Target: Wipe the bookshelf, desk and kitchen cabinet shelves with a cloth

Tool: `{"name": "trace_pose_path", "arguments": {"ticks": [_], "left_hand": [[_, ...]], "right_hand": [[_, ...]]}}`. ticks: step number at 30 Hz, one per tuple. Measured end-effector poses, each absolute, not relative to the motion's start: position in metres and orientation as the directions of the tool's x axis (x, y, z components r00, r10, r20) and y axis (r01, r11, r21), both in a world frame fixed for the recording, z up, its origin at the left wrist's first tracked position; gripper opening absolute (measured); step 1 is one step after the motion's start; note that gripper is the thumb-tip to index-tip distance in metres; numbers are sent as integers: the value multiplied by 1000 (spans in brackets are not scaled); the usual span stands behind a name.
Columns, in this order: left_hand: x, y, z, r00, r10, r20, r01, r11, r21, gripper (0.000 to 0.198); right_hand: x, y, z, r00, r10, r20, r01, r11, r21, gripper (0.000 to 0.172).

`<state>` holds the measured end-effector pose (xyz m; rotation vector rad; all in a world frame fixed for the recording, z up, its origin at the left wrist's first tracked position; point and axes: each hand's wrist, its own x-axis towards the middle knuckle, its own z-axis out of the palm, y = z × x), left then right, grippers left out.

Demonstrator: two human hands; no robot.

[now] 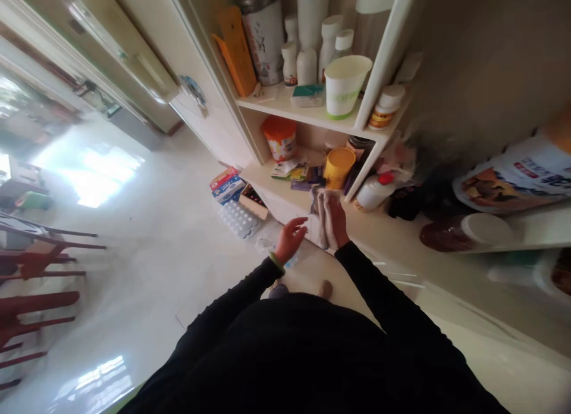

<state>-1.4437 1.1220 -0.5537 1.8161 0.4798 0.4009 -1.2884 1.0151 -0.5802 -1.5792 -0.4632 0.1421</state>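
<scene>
A folded, greyish-pink cloth (325, 215) is in my right hand (339, 219), at the front edge of the cabinet's lower shelf. The cloth hangs partly over that edge. My left hand (291, 240) is a little to the left of it, fingers apart and slightly curled, with nothing in them. Just behind the cloth stands a yellow canister (339, 168). Several small packets (302, 175) lie left of the canister, and a tub with an orange lid (280, 138) stands behind them.
Above, the upper shelf (285, 107) holds bottles, a paper cup (345, 85) and an orange box (238, 54). Boxes (227, 185) and wrapped bottles (239, 219) stand on the floor by the cabinet. Right are a white bottle (375, 191) and a jar (468, 232). Red chairs (40, 307) stand far left.
</scene>
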Motion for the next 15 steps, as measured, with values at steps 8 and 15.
{"name": "trace_pose_path", "arguments": {"ticks": [8, 15], "left_hand": [[-1387, 1249, -565, 909, 406, 92, 145, -516, 844, 33], [-1275, 1315, -556, 972, 189, 140, 70, -802, 594, 51]], "right_hand": [[-1282, 1039, -637, 759, 567, 321, 600, -417, -682, 56], [-1284, 1047, -658, 775, 551, 310, 622, -577, -529, 61]]}}
